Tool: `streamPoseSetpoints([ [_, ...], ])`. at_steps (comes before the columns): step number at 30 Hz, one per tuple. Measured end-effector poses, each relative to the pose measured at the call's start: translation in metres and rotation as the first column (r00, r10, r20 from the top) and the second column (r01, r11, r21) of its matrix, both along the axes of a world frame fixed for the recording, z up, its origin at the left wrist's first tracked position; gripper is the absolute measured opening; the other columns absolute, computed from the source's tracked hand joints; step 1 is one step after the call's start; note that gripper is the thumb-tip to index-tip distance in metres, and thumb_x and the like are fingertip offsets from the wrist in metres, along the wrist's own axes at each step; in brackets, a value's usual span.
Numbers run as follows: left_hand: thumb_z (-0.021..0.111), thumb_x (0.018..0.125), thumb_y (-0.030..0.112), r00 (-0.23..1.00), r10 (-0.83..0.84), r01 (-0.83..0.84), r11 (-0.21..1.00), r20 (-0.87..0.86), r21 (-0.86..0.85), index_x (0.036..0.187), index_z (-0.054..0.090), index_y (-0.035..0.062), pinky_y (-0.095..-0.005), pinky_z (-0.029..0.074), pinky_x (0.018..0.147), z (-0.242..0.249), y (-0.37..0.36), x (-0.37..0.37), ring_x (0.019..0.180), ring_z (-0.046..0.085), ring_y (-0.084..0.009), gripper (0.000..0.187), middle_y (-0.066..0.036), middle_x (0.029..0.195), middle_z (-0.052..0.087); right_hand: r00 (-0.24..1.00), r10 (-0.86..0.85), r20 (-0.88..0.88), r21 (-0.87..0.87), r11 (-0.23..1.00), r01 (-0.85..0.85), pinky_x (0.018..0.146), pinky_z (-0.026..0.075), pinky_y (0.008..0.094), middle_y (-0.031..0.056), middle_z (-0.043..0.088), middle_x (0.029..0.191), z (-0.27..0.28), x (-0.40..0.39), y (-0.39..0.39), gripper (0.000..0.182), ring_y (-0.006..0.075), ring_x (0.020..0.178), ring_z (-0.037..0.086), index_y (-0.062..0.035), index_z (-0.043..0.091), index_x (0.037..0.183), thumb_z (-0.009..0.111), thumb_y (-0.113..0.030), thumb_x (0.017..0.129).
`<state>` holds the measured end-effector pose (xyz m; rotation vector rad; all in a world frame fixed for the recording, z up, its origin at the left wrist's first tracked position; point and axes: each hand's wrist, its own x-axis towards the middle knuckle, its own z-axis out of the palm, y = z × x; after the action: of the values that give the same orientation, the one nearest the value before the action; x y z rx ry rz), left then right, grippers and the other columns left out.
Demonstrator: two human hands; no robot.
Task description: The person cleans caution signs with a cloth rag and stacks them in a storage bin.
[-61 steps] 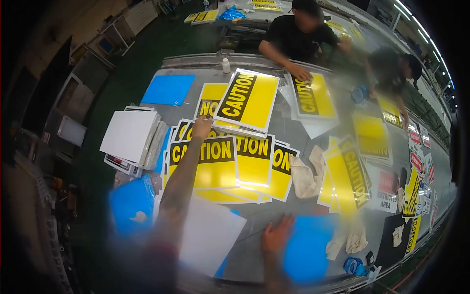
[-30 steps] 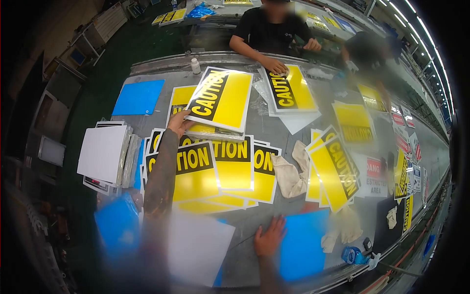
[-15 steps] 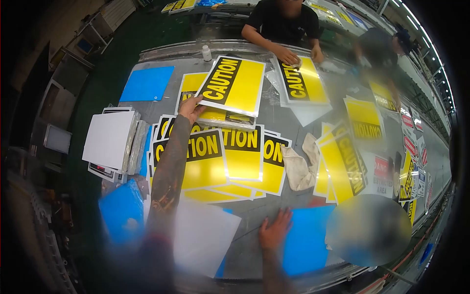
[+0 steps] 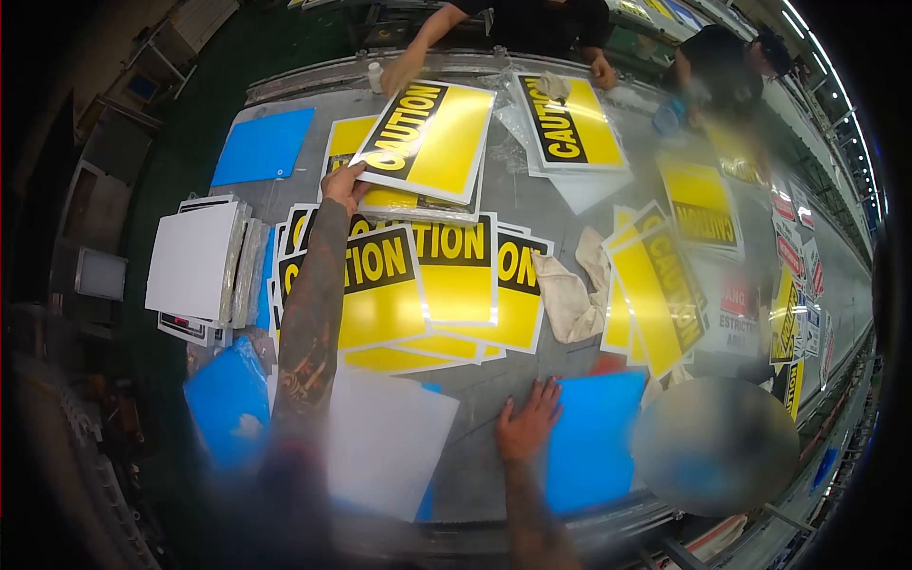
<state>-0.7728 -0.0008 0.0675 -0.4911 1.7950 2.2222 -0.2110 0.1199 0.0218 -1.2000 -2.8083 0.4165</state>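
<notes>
With my left hand (image 4: 344,187) I pinch the near left corner of a yellow and black caution sign (image 4: 461,128), tilted above a stack of wrapped signs (image 4: 418,205). Below that arm, several more caution signs (image 4: 380,309) lie fanned out and overlapping. My right hand (image 4: 529,423) rests flat on the table, fingers spread, its fingertips at the left edge of a blue sheet (image 4: 594,442). Between my arms lies a white sheet (image 4: 389,442) over a blue one. A crumpled cream cloth glove (image 4: 570,294) sits right of the fanned signs.
Across the table (image 4: 475,380), one person's hand (image 4: 404,71) is by a white bottle (image 4: 375,76); another person stands at the far right. White panels (image 4: 195,261) are stacked at left, near a blue sheet (image 4: 264,145). Other caution signs (image 4: 655,294) lie at right.
The co-worker's hand has moved from the far sign to beside the bottle, leaving a cloth on that sign. My left hand keeps its hold; the whole view has shifted slightly.
</notes>
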Motion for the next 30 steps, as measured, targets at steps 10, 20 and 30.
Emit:
streamPoseSetpoints([
  [10, 0.079, 0.091, -0.002, 0.999, -0.032, 0.027, 0.969, -0.017, -0.244, 0.118, 0.074, -0.0032, -0.0276, 0.061, 0.063, -0.004, -0.023, -0.013, 0.082, 0.074, -0.0192, 0.028, -0.011, 0.104, 0.076, 1.000, 0.009, 0.017, 0.018, 1.000, -0.010, 0.130, 0.013, 0.0614, 0.0197, 0.023, 0.175, -0.005, 0.002, 0.000, 0.070, 0.0382, 0.165, 0.014, -0.0019, 0.042, 0.158, 0.064, -0.032, 0.098],
  [20, 0.073, 0.094, 0.026, 0.838, -0.426, -0.127, 0.456, -0.341, -0.881, 0.129, 0.071, 0.0026, -0.0471, 0.041, 0.119, -0.027, -0.108, 0.059, 0.140, 0.053, -0.0429, 0.042, -0.025, 0.142, 0.063, 0.998, 0.035, 0.051, 0.034, 0.999, -0.037, 0.130, 0.015, 0.0600, 0.0180, 0.023, 0.176, 0.009, -0.005, -0.002, 0.070, 0.0381, 0.165, 0.015, -0.0022, 0.040, 0.159, 0.062, -0.030, 0.099],
  [30, 0.054, 0.101, 0.069, 0.609, -0.793, -0.050, -0.049, 0.008, -0.998, 0.171, 0.023, 0.0121, -0.0774, 0.009, 0.122, -0.074, -0.092, 0.255, 0.165, 0.004, -0.0450, 0.096, -0.024, 0.178, 0.011, 0.997, 0.037, 0.067, 0.057, 0.998, -0.040, 0.131, 0.013, 0.0606, 0.0179, 0.023, 0.176, 0.003, -0.005, -0.006, 0.069, 0.0370, 0.165, 0.014, -0.0027, 0.037, 0.160, 0.060, -0.030, 0.101],
])
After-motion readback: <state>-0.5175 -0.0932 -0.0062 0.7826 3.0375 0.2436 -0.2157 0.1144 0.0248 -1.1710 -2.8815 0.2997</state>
